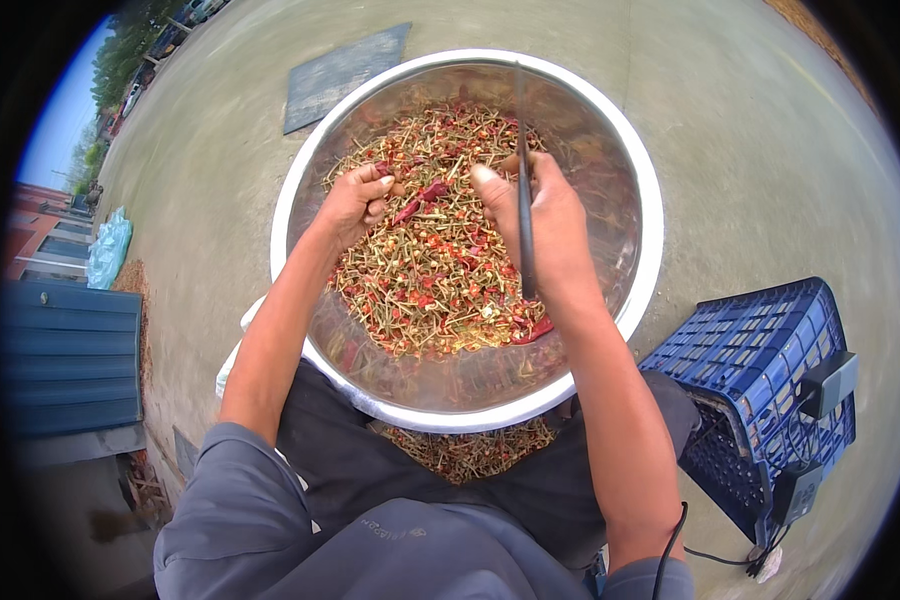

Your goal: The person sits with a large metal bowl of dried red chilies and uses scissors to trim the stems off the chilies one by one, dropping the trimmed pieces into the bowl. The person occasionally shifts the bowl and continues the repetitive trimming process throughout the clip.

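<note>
A wide steel basin (465, 422) sits across my lap, holding a heap of cut chili stems and red scraps (420, 277). Above the heap on the left, my left hand (360, 199) pinches a dark red dried chili piece (382, 169) between thumb and fingertips. My right hand (544, 217) grips scissors (526, 225), seen edge-on, their narrow blade pointing to the basin's far rim; whether the blades are apart cannot be seen. Dark red dried chilies (420, 202) lie on the heap between my hands. Another red chili (534, 331) rests at the heap's lower right, near my right wrist.
More stems and scraps (465, 454) lie below the basin between my legs. A blue plastic crate (750, 337) with small dark devices and cables stands at right. A flat grey sheet (341, 79) lies on the concrete beyond the basin; a pale green plastic bag (109, 247) is far left.
</note>
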`<state>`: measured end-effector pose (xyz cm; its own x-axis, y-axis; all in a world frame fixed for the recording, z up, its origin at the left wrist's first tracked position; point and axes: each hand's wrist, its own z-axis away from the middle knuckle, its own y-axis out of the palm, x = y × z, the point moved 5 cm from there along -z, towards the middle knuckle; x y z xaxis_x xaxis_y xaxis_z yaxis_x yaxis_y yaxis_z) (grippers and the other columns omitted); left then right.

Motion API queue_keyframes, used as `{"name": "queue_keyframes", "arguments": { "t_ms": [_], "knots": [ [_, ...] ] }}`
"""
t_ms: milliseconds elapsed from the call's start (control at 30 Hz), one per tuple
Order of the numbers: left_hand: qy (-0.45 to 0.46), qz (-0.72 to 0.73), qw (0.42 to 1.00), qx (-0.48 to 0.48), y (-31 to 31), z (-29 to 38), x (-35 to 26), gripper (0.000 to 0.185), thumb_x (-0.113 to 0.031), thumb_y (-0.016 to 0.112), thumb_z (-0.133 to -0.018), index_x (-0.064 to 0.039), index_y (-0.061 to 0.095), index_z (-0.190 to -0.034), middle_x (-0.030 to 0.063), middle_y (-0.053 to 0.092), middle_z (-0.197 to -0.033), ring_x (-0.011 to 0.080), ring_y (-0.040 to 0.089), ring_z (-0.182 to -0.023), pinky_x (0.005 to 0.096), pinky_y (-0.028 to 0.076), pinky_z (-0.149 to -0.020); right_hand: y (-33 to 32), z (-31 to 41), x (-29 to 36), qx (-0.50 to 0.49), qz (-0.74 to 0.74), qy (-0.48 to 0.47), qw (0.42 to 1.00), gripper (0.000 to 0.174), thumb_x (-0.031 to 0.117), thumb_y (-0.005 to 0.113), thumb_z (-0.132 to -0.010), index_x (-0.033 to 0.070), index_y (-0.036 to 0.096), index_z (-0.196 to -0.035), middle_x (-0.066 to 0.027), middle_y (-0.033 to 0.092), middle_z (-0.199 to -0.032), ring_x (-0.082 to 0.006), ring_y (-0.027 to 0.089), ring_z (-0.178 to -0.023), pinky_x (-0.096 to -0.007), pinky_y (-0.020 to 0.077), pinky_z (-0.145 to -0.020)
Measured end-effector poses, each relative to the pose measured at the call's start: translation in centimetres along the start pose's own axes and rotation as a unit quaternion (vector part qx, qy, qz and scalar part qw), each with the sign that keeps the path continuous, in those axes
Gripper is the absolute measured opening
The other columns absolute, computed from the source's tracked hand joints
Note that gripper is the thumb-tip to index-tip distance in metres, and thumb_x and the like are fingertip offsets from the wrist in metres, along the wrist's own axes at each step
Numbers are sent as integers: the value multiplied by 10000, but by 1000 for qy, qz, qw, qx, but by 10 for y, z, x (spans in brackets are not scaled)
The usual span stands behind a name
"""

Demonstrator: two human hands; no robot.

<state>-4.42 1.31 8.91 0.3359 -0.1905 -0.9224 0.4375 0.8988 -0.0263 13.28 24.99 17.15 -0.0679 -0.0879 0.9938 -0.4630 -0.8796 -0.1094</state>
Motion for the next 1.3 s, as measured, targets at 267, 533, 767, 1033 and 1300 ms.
{"name": "queue_keyframes", "arguments": {
  "t_ms": [267,533,767,1033,1300],
  "knots": [
    [14,-19,998,66,38,81,9,98,-98,580,-1004,-42,607,-1079,43,673,-892,26,429,-513,193,309,-430,51,9,-15,120,103,9,987,454,261,786,-785,-26,622,-1097,-175,693,-786,-308,713,-756,-414,540,-708],
    [65,-133,983,106,62,95,0,86,-152,596,-966,-69,597,-989,-38,517,-774,49,439,-578,226,330,-496,63,9,-29,84,86,-92,989,292,129,720,-814,15,538,-1011,-232,669,-753,-440,688,-766,-516,537,-676],
    [64,-111,985,118,66,90,10,131,-80,550,-950,-35,605,-1060,-9,583,-770,43,446,-514,215,336,-455,60,10,-26,88,82,-90,989,278,107,673,-863,-20,526,-1062,-200,654,-698,-391,688,-668,-479,506,-590],
    [143,-89,984,55,68,96,3,529,-182,665,-900,-13,511,-1377,-5,589,-808,38,466,-553,209,346,-461,64,9,-26,89,138,-115,980,300,165,634,-904,-10,515,-1117,-240,656,-747,-455,674,-742,-523,489,-641],
    [179,-138,974,21,65,92,14,251,-84,582,-946,7,651,-1169,-21,572,-762,48,469,-569,223,366,-497,65,7,-36,107,184,-74,974,273,130,618,-882,7,522,-1107,-242,665,-766,-474,670,-767,-551,498,-676]
  ]
}}
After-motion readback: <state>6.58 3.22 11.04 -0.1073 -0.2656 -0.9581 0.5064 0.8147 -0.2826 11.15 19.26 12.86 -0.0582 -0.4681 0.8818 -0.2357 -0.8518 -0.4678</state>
